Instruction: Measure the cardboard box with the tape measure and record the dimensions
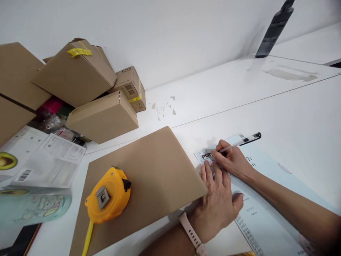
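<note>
My right hand [236,161] grips a clear pen with a black cap end [250,138], its tip end hidden by the fingers over a small printed card [199,156]. Stretched flat, my left hand [218,199] presses its fingers on the card's lower edge, beside the right hand; its wrist wears a pale pink watch [191,229]. Under and around both hands lie light blue printed sheets [269,199]. Left of my hands is a flat-topped cardboard box [160,170], a corner meeting the left hand. An orange tape measure [114,199] rests on it, with some yellow blade out.
Several brown cardboard boxes [102,117] are stacked at the back left against the wall. A black bottle [271,35] stands at the back right. White avocado-printed packaging [53,160] and a pale green printed item [34,208] lie at the left of the white table [213,106].
</note>
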Available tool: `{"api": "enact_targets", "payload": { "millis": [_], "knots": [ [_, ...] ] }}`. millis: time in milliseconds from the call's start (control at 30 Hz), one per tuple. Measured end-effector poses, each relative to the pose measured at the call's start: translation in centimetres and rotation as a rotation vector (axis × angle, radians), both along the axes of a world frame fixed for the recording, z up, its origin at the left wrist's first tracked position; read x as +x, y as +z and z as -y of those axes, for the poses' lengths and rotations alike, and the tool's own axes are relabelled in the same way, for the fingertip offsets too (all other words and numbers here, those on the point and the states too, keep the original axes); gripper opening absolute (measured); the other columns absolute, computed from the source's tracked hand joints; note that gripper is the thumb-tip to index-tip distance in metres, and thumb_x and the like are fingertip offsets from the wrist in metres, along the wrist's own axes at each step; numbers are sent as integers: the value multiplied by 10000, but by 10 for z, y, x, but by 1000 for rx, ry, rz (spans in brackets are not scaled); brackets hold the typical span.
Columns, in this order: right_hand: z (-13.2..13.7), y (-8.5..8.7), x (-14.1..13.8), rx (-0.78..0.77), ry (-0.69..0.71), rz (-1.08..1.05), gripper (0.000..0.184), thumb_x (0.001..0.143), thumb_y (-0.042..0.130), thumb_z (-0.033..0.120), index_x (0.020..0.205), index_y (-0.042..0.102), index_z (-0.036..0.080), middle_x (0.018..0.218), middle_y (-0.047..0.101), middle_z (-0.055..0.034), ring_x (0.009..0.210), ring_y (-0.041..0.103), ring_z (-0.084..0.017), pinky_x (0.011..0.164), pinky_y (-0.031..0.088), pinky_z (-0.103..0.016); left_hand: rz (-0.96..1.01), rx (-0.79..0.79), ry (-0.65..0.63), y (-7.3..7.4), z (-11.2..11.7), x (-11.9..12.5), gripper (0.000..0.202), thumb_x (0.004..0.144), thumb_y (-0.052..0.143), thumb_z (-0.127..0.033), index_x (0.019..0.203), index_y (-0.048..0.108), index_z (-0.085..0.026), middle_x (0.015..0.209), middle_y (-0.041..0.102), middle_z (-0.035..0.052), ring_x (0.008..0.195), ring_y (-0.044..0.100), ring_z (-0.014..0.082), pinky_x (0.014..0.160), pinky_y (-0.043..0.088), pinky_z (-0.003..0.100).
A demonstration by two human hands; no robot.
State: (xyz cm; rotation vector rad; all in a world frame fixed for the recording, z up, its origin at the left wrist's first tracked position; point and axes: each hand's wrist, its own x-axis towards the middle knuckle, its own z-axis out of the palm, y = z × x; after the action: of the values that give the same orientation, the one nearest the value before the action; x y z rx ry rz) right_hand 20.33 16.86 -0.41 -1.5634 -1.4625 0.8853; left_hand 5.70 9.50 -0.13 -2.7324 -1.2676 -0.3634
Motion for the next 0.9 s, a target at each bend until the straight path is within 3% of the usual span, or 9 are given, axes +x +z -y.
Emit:
{"api": "enact_targets", "payload": {
  "millis": [900],
  "knots": [
    [0,8,0,-9,-23,13,222,832,596,387,723,453,257,481,456,76,449,428,-124,459,339,-270,4,-7,-3,0,0,0,721,1022,369,-560,1472,464,-4,1503,529,223,1456,413,418,1189,375,542]
  ]
}}
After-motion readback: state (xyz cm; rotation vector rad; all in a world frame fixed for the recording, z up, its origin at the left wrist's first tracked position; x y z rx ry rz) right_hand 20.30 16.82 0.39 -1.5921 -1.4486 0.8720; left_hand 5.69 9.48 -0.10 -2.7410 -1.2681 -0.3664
